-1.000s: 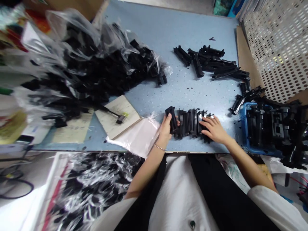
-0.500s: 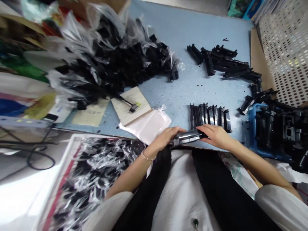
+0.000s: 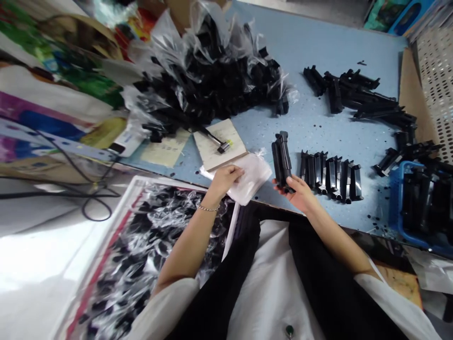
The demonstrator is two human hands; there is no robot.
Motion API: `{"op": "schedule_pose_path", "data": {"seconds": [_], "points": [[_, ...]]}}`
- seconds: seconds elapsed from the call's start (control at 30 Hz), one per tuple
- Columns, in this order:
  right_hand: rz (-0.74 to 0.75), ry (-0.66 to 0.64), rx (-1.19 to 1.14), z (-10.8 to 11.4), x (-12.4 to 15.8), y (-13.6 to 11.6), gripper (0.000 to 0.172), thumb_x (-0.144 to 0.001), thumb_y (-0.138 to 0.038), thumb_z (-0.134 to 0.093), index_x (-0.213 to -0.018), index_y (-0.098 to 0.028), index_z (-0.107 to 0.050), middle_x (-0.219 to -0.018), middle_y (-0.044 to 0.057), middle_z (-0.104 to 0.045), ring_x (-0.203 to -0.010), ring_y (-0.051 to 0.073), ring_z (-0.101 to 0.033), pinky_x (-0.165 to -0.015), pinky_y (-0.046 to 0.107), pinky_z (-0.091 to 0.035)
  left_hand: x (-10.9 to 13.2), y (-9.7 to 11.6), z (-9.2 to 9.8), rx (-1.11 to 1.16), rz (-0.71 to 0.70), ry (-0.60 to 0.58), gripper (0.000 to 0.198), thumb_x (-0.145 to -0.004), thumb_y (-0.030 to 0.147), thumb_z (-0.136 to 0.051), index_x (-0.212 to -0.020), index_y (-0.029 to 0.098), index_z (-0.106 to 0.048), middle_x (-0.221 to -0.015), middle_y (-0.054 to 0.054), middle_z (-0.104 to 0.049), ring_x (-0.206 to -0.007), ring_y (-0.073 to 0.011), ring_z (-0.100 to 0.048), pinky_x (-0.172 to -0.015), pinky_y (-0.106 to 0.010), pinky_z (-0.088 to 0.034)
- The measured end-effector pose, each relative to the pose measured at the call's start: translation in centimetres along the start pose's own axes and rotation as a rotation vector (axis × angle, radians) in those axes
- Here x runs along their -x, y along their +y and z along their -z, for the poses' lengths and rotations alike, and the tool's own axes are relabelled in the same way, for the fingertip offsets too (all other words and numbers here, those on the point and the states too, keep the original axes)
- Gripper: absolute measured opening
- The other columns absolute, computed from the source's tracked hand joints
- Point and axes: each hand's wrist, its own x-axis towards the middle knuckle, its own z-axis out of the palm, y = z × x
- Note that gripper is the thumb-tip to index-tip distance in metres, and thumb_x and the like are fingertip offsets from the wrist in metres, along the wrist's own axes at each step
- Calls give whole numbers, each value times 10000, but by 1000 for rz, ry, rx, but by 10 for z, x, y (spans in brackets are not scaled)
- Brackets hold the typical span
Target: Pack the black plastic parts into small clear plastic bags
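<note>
My right hand (image 3: 299,192) is closed around the lower end of black plastic parts (image 3: 282,158), which look like two long pieces side by side, held upright above the table. On the left, my left hand (image 3: 226,180) has its fingers pinched together at a stack of clear plastic bags (image 3: 253,174). The fingertips seem to grip the top bag, though its edge is hard to make out. Just right of my right hand, several similar black parts (image 3: 331,174) stand in a row on the blue table (image 3: 264,130).
Bagged black parts (image 3: 212,80) are heaped at the back left. Loose black parts (image 3: 357,94) lie at the back right, near a blue basket (image 3: 396,193) full of more. A small hammer (image 3: 221,146) rests on a pale block (image 3: 226,134). Below left stands a box of bagged parts (image 3: 152,245).
Both hands held a black part together at the table edge. Now my left hand has let go and moved left to the bags, while my right hand holds black parts upright.
</note>
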Motion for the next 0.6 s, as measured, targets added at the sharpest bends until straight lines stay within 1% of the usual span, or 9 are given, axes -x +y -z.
{"op": "schedule_pose_path", "data": {"seconds": [0.07, 0.13, 0.17, 0.23, 0.3, 0.33, 0.47, 0.5, 0.6], "points": [[-56, -78, -83, -18, -17, 5, 444, -723, -558, -830, -945, -193, -710, -952, 81, -787, -868, 230, -743, -756, 345, -609, 4, 5, 2, 66, -7, -6, 151, -718, 313, -712, -719, 182, -636, -606, 7, -617, -553, -135, -550, -580, -261, -423], [-87, -129, -161, -36, -35, 13, 449, -753, -597, -785, -931, -192, -708, -924, 83, -787, -924, 260, -745, -817, 397, -620, 10, 9, 3, 110, -61, 40, 187, -680, 279, -740, -762, 189, -598, -667, 0, -658, -602, -144, -596, -598, -258, -447], [-82, -125, -181, -43, -43, 18, 437, -767, -596, -772, -924, -194, -706, -908, 78, -784, -941, 261, -744, -852, 409, -616, 13, 10, 5, 128, -94, 73, 215, -675, 272, -747, -770, 195, -571, -687, -2, -667, -631, -150, -617, -611, -258, -458], [-17, -51, -160, -52, -54, 25, 390, -758, -549, -798, -898, -198, -702, -852, 50, -770, -936, 239, -742, -895, 386, -599, 19, 11, 11, 126, -155, 125, 210, -701, 272, -726, -770, 199, -541, -724, -10, -681, -699, -165, -651, -651, -265, -484], [77, 41, -104, -55, -57, 28, 368, -720, -508, -840, -878, -207, -699, -828, 22, -756, -930, 218, -739, -909, 352, -582, 23, 9, 19, 32, -210, 138, 95, -755, 253, -651, -782, 193, -583, -792, -29, -708, -786, -182, -674, -733, -294, -517], [108, 59, -90, -55, -57, 29, 378, -713, -518, -843, -879, -212, -698, -836, 17, -755, -943, 219, -736, -912, 352, -577, 23, 8, 22, -42, -240, 133, 52, -780, 236, -606, -799, 190, -622, -836, -39, -723, -830, -189, -679, -788, -314, -528], [71, -17, -97, -56, -59, 30, 461, -752, -656, -751, -889, -219, -694, -864, 33, -754, -968, 237, -722, -904, 391, -574, 22, 5, 26, -327, -408, 69, 250, -853, 188, -504, -914, 195, -746, -994, -74, -737, -966, -224, -673, -944, -382, -536], [77, -9, -62, -55, -59, 30, 456, -753, -651, -754, -884, -218, -692, -847, 28, -746, -944, 228, -717, -893, 381, -571, 21, 4, 26, -391, -456, 54, 278, -862, 171, -489, -928, 192, -758, -1036, -92, -731, -999, -239, -670, -960, -403, -538], [174, 93, 70, -48, -53, 27, 415, -737, -591, -802, -884, -221, -686, -807, -1, -721, -839, 188, -697, -826, 334, -561, 19, 1, 27, -600, -545, 26, 355, -865, 101, -445, -982, 172, -772, -1159, -148, -703, -1098, -293, -651, -1020, -480, -522]]}}
